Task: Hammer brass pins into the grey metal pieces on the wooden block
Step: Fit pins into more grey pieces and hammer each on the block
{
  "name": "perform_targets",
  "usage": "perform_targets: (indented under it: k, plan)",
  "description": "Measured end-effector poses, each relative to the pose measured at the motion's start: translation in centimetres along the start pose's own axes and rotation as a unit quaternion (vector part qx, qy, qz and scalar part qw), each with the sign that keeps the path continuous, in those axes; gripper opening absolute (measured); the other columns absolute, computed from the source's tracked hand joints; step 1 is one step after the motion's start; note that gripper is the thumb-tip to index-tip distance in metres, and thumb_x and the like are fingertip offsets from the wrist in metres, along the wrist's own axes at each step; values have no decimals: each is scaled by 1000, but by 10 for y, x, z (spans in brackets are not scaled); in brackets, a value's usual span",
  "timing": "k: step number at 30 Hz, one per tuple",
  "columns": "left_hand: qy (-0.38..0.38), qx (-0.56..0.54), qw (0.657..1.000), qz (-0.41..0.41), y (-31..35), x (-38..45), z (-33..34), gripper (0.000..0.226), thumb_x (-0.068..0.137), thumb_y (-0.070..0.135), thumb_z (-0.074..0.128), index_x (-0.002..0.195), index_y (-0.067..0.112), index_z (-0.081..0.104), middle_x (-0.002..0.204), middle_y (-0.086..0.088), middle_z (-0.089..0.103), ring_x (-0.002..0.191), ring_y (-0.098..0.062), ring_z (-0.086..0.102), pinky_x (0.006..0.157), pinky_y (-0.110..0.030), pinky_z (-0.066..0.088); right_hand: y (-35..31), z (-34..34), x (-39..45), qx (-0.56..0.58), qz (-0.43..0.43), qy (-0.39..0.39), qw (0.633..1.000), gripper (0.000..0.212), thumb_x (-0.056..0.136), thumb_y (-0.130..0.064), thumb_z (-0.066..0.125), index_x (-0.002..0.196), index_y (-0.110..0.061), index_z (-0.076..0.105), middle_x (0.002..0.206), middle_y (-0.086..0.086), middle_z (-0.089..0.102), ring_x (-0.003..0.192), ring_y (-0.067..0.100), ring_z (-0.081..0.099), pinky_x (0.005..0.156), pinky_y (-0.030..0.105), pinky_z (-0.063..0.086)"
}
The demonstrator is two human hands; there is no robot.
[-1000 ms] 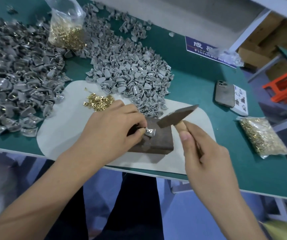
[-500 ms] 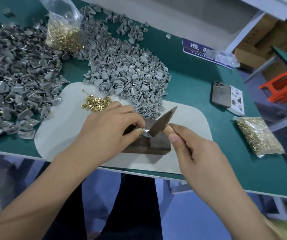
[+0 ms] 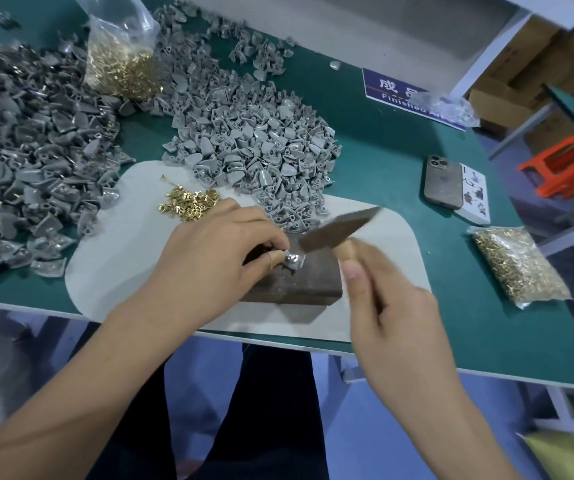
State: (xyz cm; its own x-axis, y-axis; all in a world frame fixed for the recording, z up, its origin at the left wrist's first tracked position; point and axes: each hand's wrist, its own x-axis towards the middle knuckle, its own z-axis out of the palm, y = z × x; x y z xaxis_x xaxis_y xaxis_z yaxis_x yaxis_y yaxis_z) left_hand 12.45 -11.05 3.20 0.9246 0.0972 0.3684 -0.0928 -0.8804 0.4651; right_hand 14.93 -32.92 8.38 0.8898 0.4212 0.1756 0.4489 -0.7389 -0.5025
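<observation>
- Head view: a grey piece lies on top of the block, which sits on a pale mat at the near edge of the table.
- The left hand pinches the piece at its left side, fingertips curled against it; whether a pin stands in it cannot be told.
- The right hand is wrapped round the handle of a hammer, its blurred head poised just above and right of the piece.
- Judged step: mid-strike, driving a pin into this piece.
- Next calls for a short, square blow onto the piece, well off the holding fingertips.
- Loose pins lie on the mat just behind the left hand; a pile of pieces sits behind the block.
- Further out: a bag of pins right, another bag at the back, a phone.
</observation>
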Motion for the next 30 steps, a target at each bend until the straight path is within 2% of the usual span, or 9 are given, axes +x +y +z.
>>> perform_targets:
  k: [3, 7, 12, 18, 20, 22, 24, 28, 30]
  plan:
    - [-2, 1, 1000, -4, 1, 0, -1, 7, 90, 46, 65, 95, 42, 67, 93, 26, 58, 94, -6, 46, 62, -31, 43, 6, -4, 2, -71, -16, -39, 997, 34, 102, -62, 31, 127, -52, 52, 60, -20, 50, 53, 12, 40, 54, 35, 44]
    - [-2, 1, 1000, -5, 2, 0, -1, 6, 91, 47, 64, 95, 43, 67, 93, 28, 56, 95, -5, 47, 62, -29, 42, 4, -8, 5, 7, -22, 64, 998, 34, 105, -53, 37, 127, -41, 59, 65, -27, 51, 54, 7, 46, 52, 17, 36]
    - [-1, 0, 1000, -6, 3, 1, -1, 9, 89, 48, 63, 95, 43, 67, 89, 30, 51, 93, -5, 47, 61, -29, 41, 7, 3, 5, -46, -17, -21, 999, 39, 101, -59, 31, 128, -45, 56, 54, -14, 45, 54, 14, 39, 54, 37, 44]
    - [1, -10, 1000, -17, 3, 1, -2, 6, 89, 47, 66, 93, 43, 67, 89, 30, 53, 92, -4, 45, 60, -28, 37, 1, -11, 6, 34, -53, 104, 993, 30, 107, -51, 36, 123, -39, 59, 69, -28, 51, 56, 8, 47, 50, 14, 33]
    - [0, -7, 1000, -15, 3, 1, -3, 7, 89, 48, 65, 93, 43, 67, 89, 29, 55, 92, -5, 45, 60, -28, 38, 2, -4, 6, 25, -35, 70, 997, 34, 106, -53, 35, 127, -40, 58, 65, -26, 52, 55, 7, 46, 53, 18, 36]
    - [2, 7, 1000, -9, 5, 1, -3, 7, 90, 47, 65, 93, 42, 67, 90, 27, 57, 91, -6, 47, 59, -28, 39, 8, 2, 8, -16, -4, -14, 1000, 39, 102, -58, 34, 131, -45, 57, 59, -21, 50, 55, 11, 42, 57, 31, 41]
    - [-1, 18, 1000, -8, 6, 1, -4, 7, 90, 46, 66, 94, 41, 67, 90, 25, 59, 92, -7, 47, 60, -28, 38, 13, -4, 10, -46, -10, -29, 998, 35, 103, -59, 36, 129, -48, 56, 60, -20, 50, 56, 13, 39, 55, 35, 43]
    - [-7, 16, 1000, -10, 7, 1, -6, 8, 90, 47, 64, 95, 42, 67, 92, 26, 59, 93, -6, 47, 59, -27, 33, 9, -13, 10, 44, -25, 80, 996, 28, 106, -50, 40, 127, -46, 59, 68, -21, 54, 57, 10, 48, 52, 17, 39]
    - [-5, 19, 1000, -7, 7, 2, -6, 9, 90, 47, 64, 95, 42, 67, 92, 25, 60, 92, -7, 46, 57, -25, 29, 8, -6, 11, 14, -24, 20, 999, 35, 105, -53, 37, 130, -43, 58, 65, -28, 53, 54, 6, 47, 54, 17, 38]
